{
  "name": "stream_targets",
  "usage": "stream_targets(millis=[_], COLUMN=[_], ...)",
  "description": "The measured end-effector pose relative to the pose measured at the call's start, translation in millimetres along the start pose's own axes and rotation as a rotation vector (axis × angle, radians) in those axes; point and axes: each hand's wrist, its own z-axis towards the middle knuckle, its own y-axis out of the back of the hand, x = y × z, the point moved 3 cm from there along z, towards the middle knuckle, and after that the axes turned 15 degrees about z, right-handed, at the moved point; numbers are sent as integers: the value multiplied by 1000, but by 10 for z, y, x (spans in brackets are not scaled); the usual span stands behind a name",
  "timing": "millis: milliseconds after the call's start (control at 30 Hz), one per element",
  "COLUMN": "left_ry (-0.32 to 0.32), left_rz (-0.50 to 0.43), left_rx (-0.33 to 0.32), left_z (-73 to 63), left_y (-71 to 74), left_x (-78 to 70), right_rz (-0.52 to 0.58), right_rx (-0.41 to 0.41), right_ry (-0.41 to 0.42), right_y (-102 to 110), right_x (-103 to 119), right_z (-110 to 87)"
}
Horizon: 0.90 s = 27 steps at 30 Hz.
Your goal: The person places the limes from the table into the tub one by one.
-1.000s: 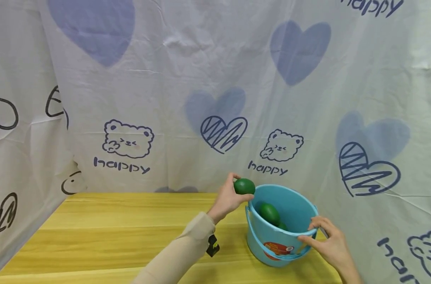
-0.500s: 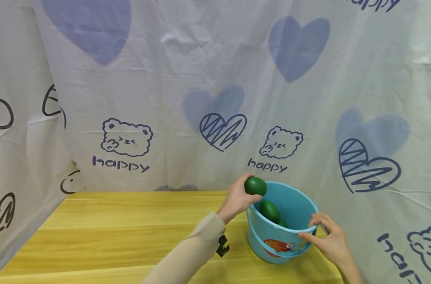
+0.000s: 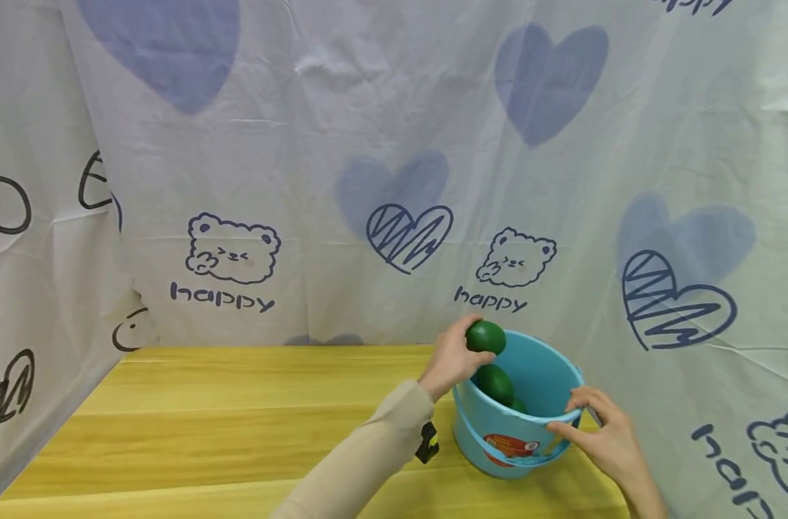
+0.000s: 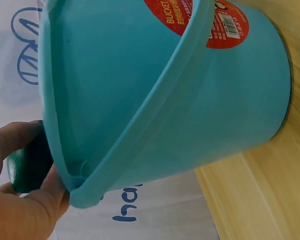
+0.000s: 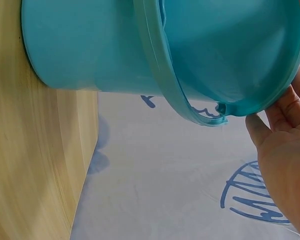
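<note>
My left hand (image 3: 452,364) holds a smooth, dark green oval fruit (image 3: 487,338) over the left side of the rim of a light blue bucket (image 3: 549,364). In the left wrist view the thumb and fingers grip this fruit (image 4: 29,165) right at the rim. A similar green fruit (image 3: 494,384) lies inside the bucket, with part of another (image 3: 518,405) below it. On the right side, my right hand (image 3: 604,440) pinches the rim, thumb outside and fingers over the edge. The right wrist view shows the thumb (image 5: 256,127) near the handle's joint.
The bucket stands upright on a yellow wood-grain table (image 3: 238,418), its handle (image 3: 478,440) hanging down across a red label (image 3: 510,445). A white cloth (image 3: 342,108) printed with hearts and bears hangs behind and beside the table. A black-and-yellow piece (image 3: 427,442) sits under my left wrist.
My left hand has moved right with the fruit, from outside the rim to above the bucket's opening. The right hand keeps its grip on the rim.
</note>
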Motion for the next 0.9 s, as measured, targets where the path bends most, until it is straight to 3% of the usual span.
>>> stream_targets(millis=[467, 900], left_ry=[59, 4], left_rz=[22, -2], left_rx=[-13, -47], left_z=[48, -9], left_y=[-91, 5], left_x=[24, 73], right_rz=[23, 18], right_rx=[-6, 3], right_ry=[-17, 31], right_y=[-38, -8], right_x=[-12, 29], right_z=[17, 15])
